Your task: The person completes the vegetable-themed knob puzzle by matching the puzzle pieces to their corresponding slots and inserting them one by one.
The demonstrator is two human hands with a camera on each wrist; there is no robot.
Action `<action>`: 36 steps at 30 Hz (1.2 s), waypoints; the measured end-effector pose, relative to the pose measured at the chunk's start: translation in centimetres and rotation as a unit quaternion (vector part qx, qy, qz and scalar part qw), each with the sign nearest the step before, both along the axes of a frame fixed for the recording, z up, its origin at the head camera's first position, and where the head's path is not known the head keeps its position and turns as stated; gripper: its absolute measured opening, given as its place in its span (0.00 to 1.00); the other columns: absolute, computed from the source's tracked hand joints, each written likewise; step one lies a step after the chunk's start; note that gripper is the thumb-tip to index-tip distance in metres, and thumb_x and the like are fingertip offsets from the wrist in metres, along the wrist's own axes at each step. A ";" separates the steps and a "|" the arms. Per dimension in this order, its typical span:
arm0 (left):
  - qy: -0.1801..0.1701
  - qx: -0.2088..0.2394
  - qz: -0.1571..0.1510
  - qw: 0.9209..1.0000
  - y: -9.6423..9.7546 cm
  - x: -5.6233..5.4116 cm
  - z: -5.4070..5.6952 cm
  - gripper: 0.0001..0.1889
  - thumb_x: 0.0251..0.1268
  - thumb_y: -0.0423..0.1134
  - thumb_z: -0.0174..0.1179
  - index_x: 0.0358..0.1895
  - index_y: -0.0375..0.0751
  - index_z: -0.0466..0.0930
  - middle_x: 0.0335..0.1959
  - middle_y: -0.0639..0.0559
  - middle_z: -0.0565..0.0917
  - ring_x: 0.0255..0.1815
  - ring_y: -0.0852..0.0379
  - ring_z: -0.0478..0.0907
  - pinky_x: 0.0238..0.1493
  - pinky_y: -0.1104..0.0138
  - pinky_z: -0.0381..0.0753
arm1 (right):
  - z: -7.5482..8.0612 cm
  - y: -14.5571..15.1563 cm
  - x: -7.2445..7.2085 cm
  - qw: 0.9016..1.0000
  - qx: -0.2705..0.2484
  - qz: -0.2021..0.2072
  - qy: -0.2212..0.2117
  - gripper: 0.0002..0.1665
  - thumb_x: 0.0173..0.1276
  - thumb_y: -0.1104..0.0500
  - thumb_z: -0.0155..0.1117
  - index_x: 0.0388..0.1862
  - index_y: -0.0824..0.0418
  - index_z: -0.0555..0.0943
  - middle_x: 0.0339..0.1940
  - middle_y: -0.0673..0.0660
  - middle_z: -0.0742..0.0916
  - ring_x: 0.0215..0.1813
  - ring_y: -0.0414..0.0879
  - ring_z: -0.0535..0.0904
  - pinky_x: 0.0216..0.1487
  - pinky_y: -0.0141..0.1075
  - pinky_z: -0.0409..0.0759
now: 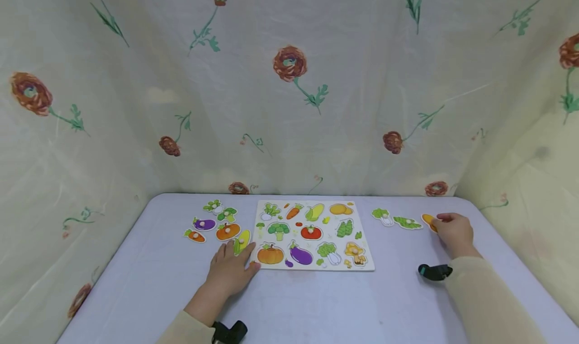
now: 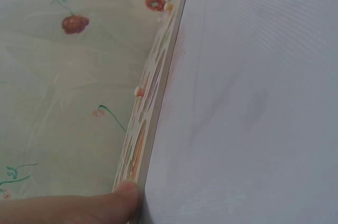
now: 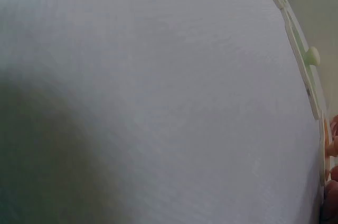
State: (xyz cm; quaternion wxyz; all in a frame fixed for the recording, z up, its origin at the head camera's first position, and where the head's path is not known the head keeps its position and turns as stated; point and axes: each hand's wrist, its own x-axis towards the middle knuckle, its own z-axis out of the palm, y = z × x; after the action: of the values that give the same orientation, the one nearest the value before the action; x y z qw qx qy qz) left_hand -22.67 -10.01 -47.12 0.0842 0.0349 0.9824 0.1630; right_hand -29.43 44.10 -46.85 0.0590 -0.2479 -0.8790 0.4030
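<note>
A white vegetable puzzle board [image 1: 289,222] lies in the middle of the table. My left hand [image 1: 229,269] rests at its lower left corner, fingers spread, next to a corn piece [image 1: 244,237] that it partly hides. In the left wrist view the thumb [image 2: 119,201] touches the board's edge. My right hand [image 1: 456,235] pinches a yellow-orange puzzle piece [image 1: 427,221] at the right; its picture is partly covered. A tomato piece [image 1: 312,232] with a knob sits in the board. Beside the right hand lie a pea pod piece [image 1: 407,223] and a bok choy piece [image 1: 383,216].
Left of the board lie a pumpkin piece [image 1: 228,231], an eggplant piece [image 1: 204,224], a carrot piece [image 1: 195,236], a broccoli piece [image 1: 227,214] and a radish piece [image 1: 212,206]. A floral curtain [image 1: 353,133] hangs behind the white table [image 1: 325,304].
</note>
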 end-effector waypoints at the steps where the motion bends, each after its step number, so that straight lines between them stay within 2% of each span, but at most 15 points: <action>1: 0.000 0.000 0.000 1.000 0.0 0.0 0.0 0.32 0.72 0.57 0.56 0.76 0.54 0.65 0.77 0.26 0.52 0.77 0.26 0.44 0.72 0.35 0.49 | -0.1 0.0 0.0 1.000 0.004 0.000 0.002 0.26 0.73 0.58 0.56 0.62 0.76 0.73 0.55 0.74 0.78 0.51 0.61 0.75 0.33 0.32 0.75; 10: 0.006 -0.003 -0.001 1.000 -0.1 0.0 -0.1 0.32 0.72 0.58 0.56 0.76 0.54 0.65 0.77 0.27 0.52 0.77 0.27 0.45 0.73 0.35 0.49 | -0.1 -0.2 -0.2 1.000 0.024 0.015 -0.004 0.21 0.73 0.59 0.58 0.56 0.76 0.77 0.50 0.74 0.82 0.50 0.64 0.75 0.39 0.41 0.68; 17: 0.009 -0.003 -0.002 1.000 -0.2 0.0 -0.3 0.33 0.71 0.58 0.56 0.76 0.55 0.65 0.77 0.27 0.52 0.77 0.26 0.44 0.73 0.35 0.49 | 0.4 -0.7 -0.3 0.999 0.026 0.014 -0.012 0.19 0.75 0.60 0.57 0.54 0.76 0.76 0.45 0.72 0.82 0.45 0.60 0.75 0.37 0.41 0.71; 30: 0.004 0.000 -0.002 1.000 0.0 0.1 0.0 0.33 0.72 0.58 0.55 0.76 0.55 0.65 0.77 0.27 0.52 0.77 0.27 0.44 0.73 0.36 0.49 | 0.7 -0.4 -0.5 0.999 0.020 0.024 -0.021 0.19 0.75 0.62 0.56 0.57 0.75 0.76 0.52 0.74 0.80 0.48 0.61 0.74 0.39 0.41 0.71; 33: 0.003 0.000 -0.002 1.000 0.0 0.1 0.1 0.32 0.72 0.58 0.55 0.76 0.54 0.65 0.77 0.27 0.52 0.77 0.27 0.44 0.73 0.36 0.49 | 0.8 -0.4 -0.6 0.999 0.021 0.038 -0.015 0.20 0.76 0.60 0.56 0.58 0.75 0.76 0.54 0.74 0.79 0.50 0.61 0.74 0.41 0.42 0.72; 36: 0.002 -0.001 0.000 1.000 0.0 0.2 0.2 0.32 0.72 0.58 0.55 0.76 0.54 0.65 0.77 0.27 0.52 0.77 0.27 0.44 0.73 0.36 0.49 | 1.1 -0.8 -0.5 0.997 0.034 0.068 -0.009 0.21 0.76 0.59 0.56 0.59 0.74 0.76 0.56 0.74 0.79 0.50 0.62 0.73 0.43 0.43 0.72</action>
State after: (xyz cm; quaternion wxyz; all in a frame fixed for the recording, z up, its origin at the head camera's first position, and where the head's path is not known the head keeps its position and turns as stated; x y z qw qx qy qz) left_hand -22.50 -10.02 -46.94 0.0823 0.0352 0.9827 0.1620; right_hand -29.96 43.34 -45.77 0.0324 -0.1889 -0.9074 0.3739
